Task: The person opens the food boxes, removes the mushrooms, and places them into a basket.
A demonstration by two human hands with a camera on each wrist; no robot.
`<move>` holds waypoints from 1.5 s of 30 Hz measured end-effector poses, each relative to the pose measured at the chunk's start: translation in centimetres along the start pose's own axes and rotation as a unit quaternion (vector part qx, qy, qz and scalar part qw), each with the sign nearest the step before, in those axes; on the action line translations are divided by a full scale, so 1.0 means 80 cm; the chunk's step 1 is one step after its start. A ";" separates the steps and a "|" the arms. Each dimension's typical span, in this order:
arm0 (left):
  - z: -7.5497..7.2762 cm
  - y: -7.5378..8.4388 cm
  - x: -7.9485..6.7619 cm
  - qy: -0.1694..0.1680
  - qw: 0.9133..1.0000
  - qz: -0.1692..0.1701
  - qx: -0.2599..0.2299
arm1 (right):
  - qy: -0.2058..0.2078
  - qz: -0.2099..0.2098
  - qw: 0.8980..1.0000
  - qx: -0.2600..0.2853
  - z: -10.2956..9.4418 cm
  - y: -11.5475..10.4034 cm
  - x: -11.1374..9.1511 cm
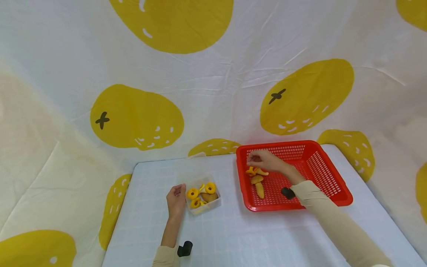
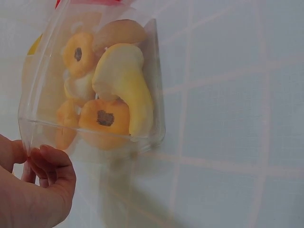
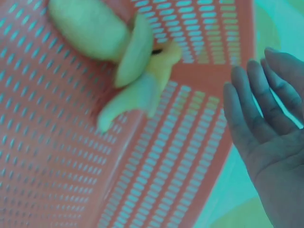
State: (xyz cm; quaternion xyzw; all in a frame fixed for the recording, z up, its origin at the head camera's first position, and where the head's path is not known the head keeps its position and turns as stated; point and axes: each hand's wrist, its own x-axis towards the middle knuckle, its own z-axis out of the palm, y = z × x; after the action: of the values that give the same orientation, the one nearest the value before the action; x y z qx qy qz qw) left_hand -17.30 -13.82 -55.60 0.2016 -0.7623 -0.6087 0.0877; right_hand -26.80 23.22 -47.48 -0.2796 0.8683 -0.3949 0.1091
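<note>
A clear plastic container (image 1: 217,202) sits on the table and holds yellow ring-shaped pieces (image 1: 192,193) and a brownish piece. My left hand (image 1: 176,200) is at its left edge. In the left wrist view the fingers (image 2: 52,164) and thumb pinch the rim of the container (image 2: 156,71), with the ring pieces (image 2: 104,118) showing through its wall. My right hand (image 1: 263,160) hovers in the red mesh basket (image 1: 333,174), just above a small heap of yellow pieces (image 1: 256,171). In the right wrist view the hand (image 3: 270,123) is empty, its fingers loosely straight beside those pieces (image 3: 142,90).
A pale checked cloth covers the table (image 1: 233,237). A white cloth with big yellow fruit prints (image 1: 136,118) hangs behind and around it. The basket stands at the table's back right, the container left of the middle.
</note>
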 end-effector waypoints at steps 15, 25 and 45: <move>0.000 -0.002 0.003 0.000 1.000 -0.004 0.008 | -0.015 -0.048 0.998 -0.023 0.051 -0.058 0.042; 0.000 0.000 0.003 0.001 1.000 -0.013 0.020 | -0.064 -0.086 0.994 -0.012 0.090 -0.083 0.061; 0.000 0.001 0.001 0.002 1.000 -0.014 -0.009 | -0.170 -0.057 0.980 -0.090 0.125 -0.115 0.079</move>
State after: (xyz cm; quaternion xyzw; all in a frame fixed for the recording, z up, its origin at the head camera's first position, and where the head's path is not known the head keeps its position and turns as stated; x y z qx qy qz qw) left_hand -17.42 -13.80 -55.51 0.2122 -0.7541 -0.6161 0.0823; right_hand -24.24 8.48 -47.04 -0.4004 0.8518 -0.2670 0.2069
